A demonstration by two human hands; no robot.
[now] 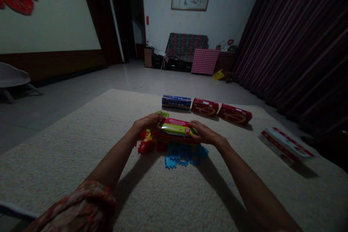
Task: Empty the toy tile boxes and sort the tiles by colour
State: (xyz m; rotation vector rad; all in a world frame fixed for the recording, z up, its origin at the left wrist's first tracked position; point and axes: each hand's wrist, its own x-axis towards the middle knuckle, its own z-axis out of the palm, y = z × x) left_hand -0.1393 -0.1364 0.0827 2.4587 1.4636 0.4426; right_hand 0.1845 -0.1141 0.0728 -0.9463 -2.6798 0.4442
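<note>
Between my two hands is a red and yellow-green printed box (176,127). My left hand (151,121) grips its left end, and my right hand (202,132) grips its right end. Blue toothed plastic pieces (179,154) lie on the light quilted cover just in front of the box. Red toothed pieces (146,146) and a yellow piece (148,136) are at its left, below my left hand. Behind that hand a green piece (163,114) shows. Part of the pile is hidden by the box and my hands.
Beyond my hands stand a blue box (176,102) and two dark red boxes (204,107), (235,114) in a row. A white and red box (285,145) lies to the right. The quilted cover (67,145) ends before a tiled floor (114,78); dark curtains (272,43) hang at right.
</note>
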